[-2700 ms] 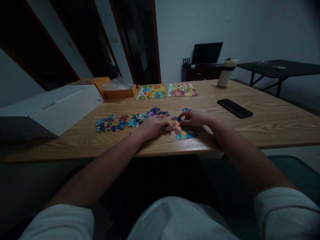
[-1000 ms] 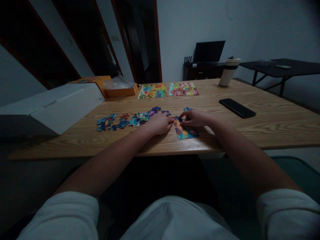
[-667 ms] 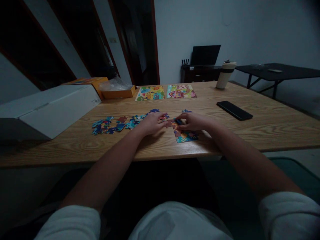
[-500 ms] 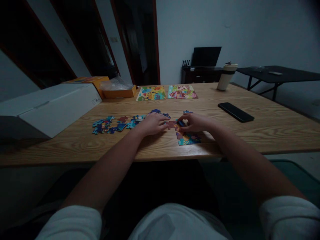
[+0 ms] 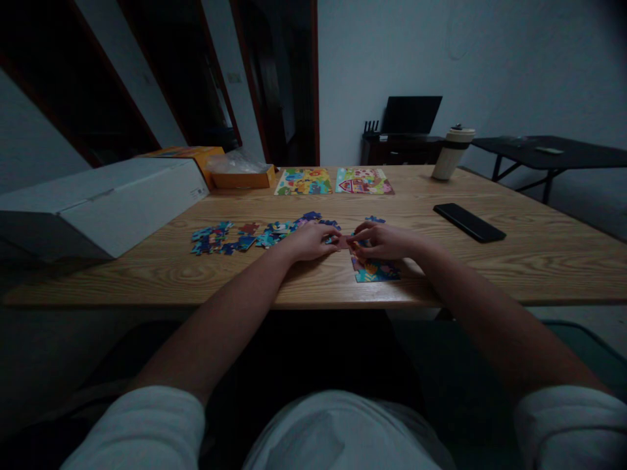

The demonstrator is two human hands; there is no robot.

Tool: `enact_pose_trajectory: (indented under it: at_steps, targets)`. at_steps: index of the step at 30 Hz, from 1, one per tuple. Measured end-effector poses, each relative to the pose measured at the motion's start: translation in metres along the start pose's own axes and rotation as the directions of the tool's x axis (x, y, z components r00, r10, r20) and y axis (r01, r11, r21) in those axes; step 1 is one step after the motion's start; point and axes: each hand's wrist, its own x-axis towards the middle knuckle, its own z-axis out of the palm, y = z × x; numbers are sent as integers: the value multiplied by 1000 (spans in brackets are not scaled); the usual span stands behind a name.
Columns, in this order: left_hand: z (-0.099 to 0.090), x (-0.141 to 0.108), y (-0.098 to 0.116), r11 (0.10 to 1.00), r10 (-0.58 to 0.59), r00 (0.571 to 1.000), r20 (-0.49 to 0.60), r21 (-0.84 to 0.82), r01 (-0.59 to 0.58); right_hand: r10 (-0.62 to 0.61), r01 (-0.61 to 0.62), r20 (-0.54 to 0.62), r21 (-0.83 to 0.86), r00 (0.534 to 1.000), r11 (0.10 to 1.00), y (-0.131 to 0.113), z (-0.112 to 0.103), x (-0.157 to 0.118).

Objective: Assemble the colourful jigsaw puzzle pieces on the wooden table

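Note:
My left hand [image 5: 311, 241] rests low over the wooden table, its fingers and thumb pinched at the near side of a reddish-brown puzzle piece [image 5: 344, 242]. From the other side, the curled fingers of my right hand [image 5: 385, 240] meet the same piece; part of a blue piece shows under them. Just below my right hand lies a joined section of jigsaw puzzle [image 5: 376, 271], teal with orange and yellow shapes. Its upper part is hidden by that hand. Loose puzzle pieces [image 5: 213, 238], mostly blue, spread out left of my left hand.
Two bright finished puzzles [image 5: 304, 182] lie at the table's far side. A white box [image 5: 117, 202] and an orange tray [image 5: 245, 179] with clear plastic stand left. To the right are a black phone [image 5: 469, 222] and a lidded cup [image 5: 450, 156].
My view has shifted slightly, moving the scene rightward. My two hands have come closer together at the reddish-brown piece. The dark blue piece at my right fingers is now mostly covered.

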Motion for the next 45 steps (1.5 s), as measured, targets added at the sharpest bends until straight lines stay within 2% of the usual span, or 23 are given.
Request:
enact_pose_trajectory:
  at_steps: [5, 7, 13, 19, 24, 27, 31, 33, 36, 38, 41, 42, 43, 45]
  targets:
    - [5, 3, -6, 985, -85, 996, -26, -154, 80, 64, -64, -36, 10, 997, 998, 2, 3, 2]
    - [6, 4, -5, 981, -114, 993, -33, -162, 107, 70, -70, -46, 0, 996, 998, 3, 3, 2]
    - [9, 7, -5, 985, -101, 991, -88, -148, 87, 55, -56, -20, -54, 998, 997, 3, 3, 3]
    - [8, 8, -10, 926, -150, 985, -86, -361, 110, 64, -64, -2, -43, 998, 997, 1, 2, 1]
    - [14, 15, 4, 863, -205, 967, -148, -494, 108, 27, -27, -10, -29, 1000, 999, -3, 2, 1]
    - [13, 18, 15, 870, -231, 959, -162, -475, 130, 46, -46, -24, -12, 999, 999, -2, 3, 2]
    - [-1, 8, 29, 894, -236, 953, -192, -428, 135, 51, -50, -39, 9, 998, 999, 1, 3, 2]
    - [-11, -3, 37, 933, -160, 969, -190, -350, 85, 46, -45, -46, 18, 998, 999, 2, 3, 2]
    - [-21, -24, 42, 974, -29, 998, -49, -226, 17, 44, -43, -52, 17, 998, 999, 2, 3, 1]
    - [-29, -39, 34, 987, -35, 999, 40, -158, 41, 58, -57, -48, 21, 997, 998, 1, 3, 1]
    - [-49, -60, -2, 991, -125, 992, 2, 43, 125, 101, -100, -38, 25, 994, 995, 1, 2, 1]
    - [-57, -67, -20, 968, -221, 974, -53, 114, 225, 114, -113, -34, 22, 993, 993, 0, 2, 1]
    - [-65, -73, -38, 922, -330, 938, -110, 176, 345, 123, -123, -32, 16, 992, 992, 0, 1, 1]
    - [-77, -86, -73, 795, -515, 838, -179, 265, 545, 132, -132, -38, 4, 991, 991, 0, 2, 1]
